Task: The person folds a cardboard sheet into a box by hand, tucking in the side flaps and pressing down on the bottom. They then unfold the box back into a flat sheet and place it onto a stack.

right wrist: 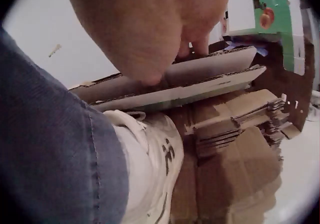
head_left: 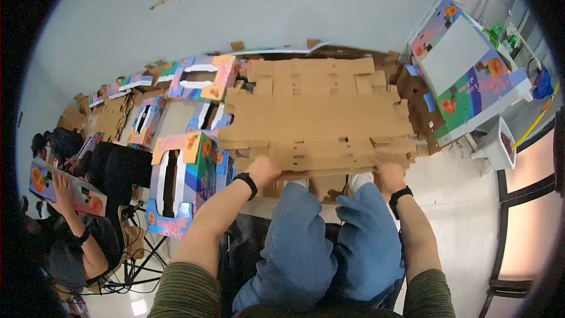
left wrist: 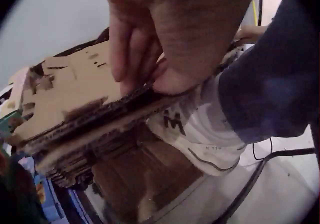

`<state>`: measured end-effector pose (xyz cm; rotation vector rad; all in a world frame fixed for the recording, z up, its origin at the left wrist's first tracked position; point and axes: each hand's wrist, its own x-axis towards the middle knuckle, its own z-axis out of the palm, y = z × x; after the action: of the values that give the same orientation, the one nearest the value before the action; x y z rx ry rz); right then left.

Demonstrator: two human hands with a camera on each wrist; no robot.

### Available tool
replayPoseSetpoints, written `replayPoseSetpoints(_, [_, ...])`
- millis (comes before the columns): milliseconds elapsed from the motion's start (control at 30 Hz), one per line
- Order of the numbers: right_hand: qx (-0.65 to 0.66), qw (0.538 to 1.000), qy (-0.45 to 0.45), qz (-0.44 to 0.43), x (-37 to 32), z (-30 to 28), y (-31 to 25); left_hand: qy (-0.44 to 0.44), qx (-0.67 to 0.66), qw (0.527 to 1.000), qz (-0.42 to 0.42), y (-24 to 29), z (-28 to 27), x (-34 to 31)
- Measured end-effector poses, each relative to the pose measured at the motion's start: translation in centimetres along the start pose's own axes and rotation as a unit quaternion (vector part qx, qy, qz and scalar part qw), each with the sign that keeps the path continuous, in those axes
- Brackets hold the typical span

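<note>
Gripping the cardboard (head_left: 318,115) by its near edge before my legs (head_left: 300,241), my left hand (head_left: 263,171) and right hand (head_left: 389,175) curl near either end; boxes (head_left: 200,182) crowd left, floor (head_left: 444,200) opens right, shoes (head_left: 360,181) close below.

head cam high, fwd/down; wrist cams close, all share cardboard (head_left: 318,115).

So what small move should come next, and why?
Perhaps raise the brown cardboard slightly by its near edge: the left hand grips there, the right hand is toward the other end, and two board edges stand apart beside it.
</note>
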<state>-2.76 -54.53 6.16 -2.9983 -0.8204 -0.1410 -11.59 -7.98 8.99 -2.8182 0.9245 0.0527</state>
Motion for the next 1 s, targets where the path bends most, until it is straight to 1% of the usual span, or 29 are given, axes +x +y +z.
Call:
replayPoseSetpoints(67, [-0.004,1.000,0.014,-0.010,-0.1,0.3,1.0,-0.037,-0.009,0.999,-0.006,0.7,-3.4,0.4])
replayPoseSetpoints(100, [-0.003,1.000,-0.008,-0.004,-0.2,0.1,1.2,-0.035,-0.010,0.999,0.019,1.0,-3.5,0.4])
replayPoseSetpoints(200, [-0.008,0.998,-0.064,0.010,-0.3,-1.4,1.0,-0.019,-0.019,0.999,0.027,2.2,-2.5,0.4])
replayPoseSetpoints(267, [-0.015,0.996,-0.084,0.017,-0.3,-1.8,-0.3,-0.034,-0.005,0.999,-0.038,3.1,-1.1,0.4])
replayPoseSetpoints(300, [-0.023,0.997,-0.075,0.012,-0.5,-1.8,-0.8,-0.040,0.003,0.997,-0.069,3.5,-0.2,0.4])
replayPoseSetpoints(367, [-0.044,0.998,-0.055,-0.001,-0.7,-1.7,-1.0,-0.003,0.035,0.991,-0.133,4.3,1.6,0.3])
replayPoseSetpoints(400, [-0.050,0.997,-0.050,-0.005,-0.8,-1.4,-0.8,0.015,0.049,0.985,-0.167,4.7,1.2,0.4])
replayPoseSetpoints(467, [-0.065,0.997,-0.035,-0.017,-0.1,-1.2,-0.3,-0.051,0.019,0.986,-0.159,4.1,-0.2,0.5])
replayPoseSetpoints(500, [-0.061,0.997,-0.052,-0.003,0.2,-1.1,-0.2,-0.083,0.005,0.984,-0.158,3.6,-1.1,0.6])
replayPoseSetpoints(567, [-0.053,0.995,-0.080,0.027,0.8,-1.1,0.0,-0.050,-0.007,0.979,-0.196,3.2,0.3,0.1])
replayPoseSetpoints(600, [-0.071,0.994,-0.078,0.016,1.2,-1.0,0.2,-0.033,-0.013,0.976,-0.213,3.1,0.9,-0.1])
replayPoseSetpoints(667, [-0.109,0.991,-0.076,-0.002,1.5,-0.1,1.0,-0.089,-0.063,0.958,-0.265,3.1,1.2,0.8])
replayPoseSetpoints(700, [-0.134,0.990,-0.019,-0.032,1.6,-0.6,0.8,-0.119,-0.089,0.946,-0.288,3.2,0.8,1.1])
replayPoseSetpoints(767, [-0.133,0.988,-0.063,-0.041,2.4,-2.0,1.4,-0.113,-0.088,0.958,-0.249,2.3,-0.1,0.8])
replayPoseSetpoints(800, [-0.132,0.986,-0.088,-0.045,2.4,-3.7,1.1,-0.112,-0.089,0.963,-0.228,2.0,-0.8,0.5])
replayPoseSetpoints(900, [-0.157,0.984,-0.053,-0.059,1.5,-7.5,0.1,-0.081,-0.079,0.973,-0.203,1.2,-3.0,-0.6])
replayPoseSetpoints(1000, [-0.185,0.970,-0.144,-0.069,-0.5,-10.5,-1.6,-0.104,-0.107,0.974,-0.168,0.3,-3.9,-1.5])
